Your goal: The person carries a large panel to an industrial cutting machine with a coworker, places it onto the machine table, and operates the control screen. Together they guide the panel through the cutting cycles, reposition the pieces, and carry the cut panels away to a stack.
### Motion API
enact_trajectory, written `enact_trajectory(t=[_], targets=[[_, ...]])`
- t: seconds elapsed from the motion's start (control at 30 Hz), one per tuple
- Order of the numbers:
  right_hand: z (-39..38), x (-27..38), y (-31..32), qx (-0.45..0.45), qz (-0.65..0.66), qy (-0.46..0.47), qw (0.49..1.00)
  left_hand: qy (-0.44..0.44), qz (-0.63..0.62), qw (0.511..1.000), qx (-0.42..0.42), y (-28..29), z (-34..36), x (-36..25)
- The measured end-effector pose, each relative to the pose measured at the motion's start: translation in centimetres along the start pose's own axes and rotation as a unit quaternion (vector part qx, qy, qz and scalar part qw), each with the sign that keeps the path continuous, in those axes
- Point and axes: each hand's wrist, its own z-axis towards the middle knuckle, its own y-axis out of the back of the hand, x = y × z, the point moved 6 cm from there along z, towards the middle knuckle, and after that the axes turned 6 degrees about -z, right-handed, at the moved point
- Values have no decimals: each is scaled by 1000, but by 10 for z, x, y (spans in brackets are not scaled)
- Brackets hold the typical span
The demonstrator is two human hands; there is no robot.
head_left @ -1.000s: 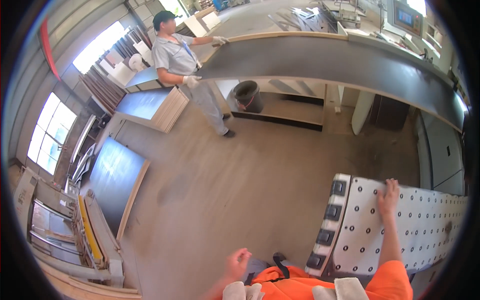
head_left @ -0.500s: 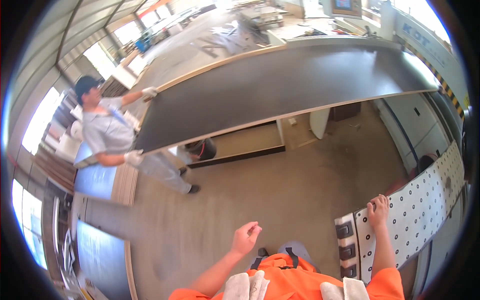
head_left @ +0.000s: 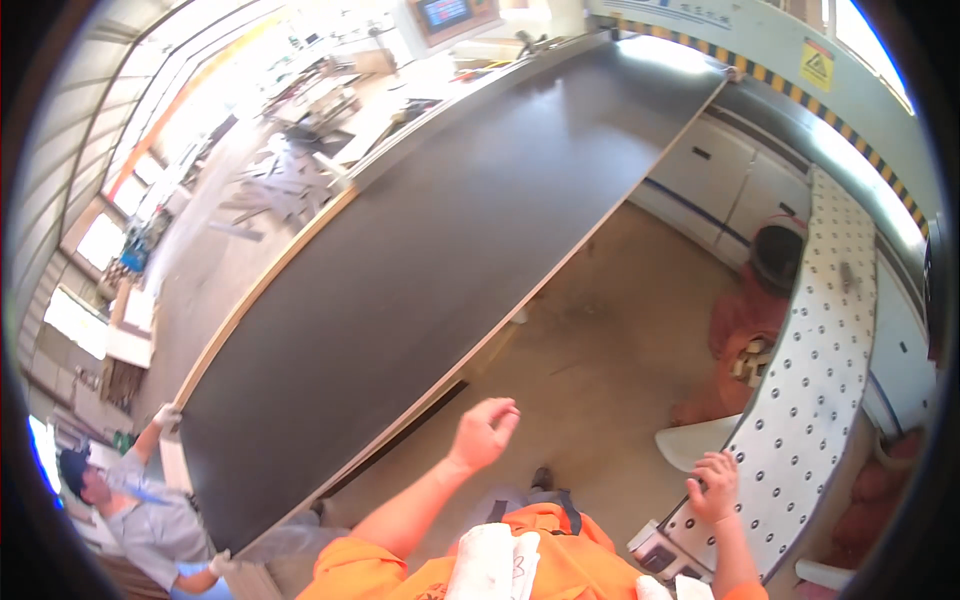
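Observation:
My left hand [head_left: 484,435] hangs in the air in front of my orange shirt, its fingers loosely curled with nothing visible in them. On the near end of a long white table dotted with round black-ringed holes [head_left: 790,420] lies my right hand [head_left: 714,486], fingers spread at its left edge. A long dark panel [head_left: 440,270] with a pale edge stretches from the far left to the machine [head_left: 770,60]. At its left end a person in a grey shirt [head_left: 145,525] holds it with gloved hands. Neither of my hands touches the panel.
Yellow and black stripes [head_left: 760,72] run along the machine's front. Under the white table's left side stand a dark round tub [head_left: 776,258] and reddish sacks [head_left: 740,325]. A curved white piece [head_left: 695,440] juts out there. Scrap strips [head_left: 285,175] lie on the floor far left.
The view has swung right, so the panel and the other person now appear farther left and nearer. My right hand's fingers have spread on the table edge; my left stays raised.

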Motion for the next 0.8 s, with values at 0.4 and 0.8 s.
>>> enact_trajectory(t=[0.4,0.8], targets=[[259,-7,-47,-91,169,-186,964,-108,165,976,-95,34,380,85],[582,-266,-48,7,362,-386,849,82,394,913,-70,30,608,149]])
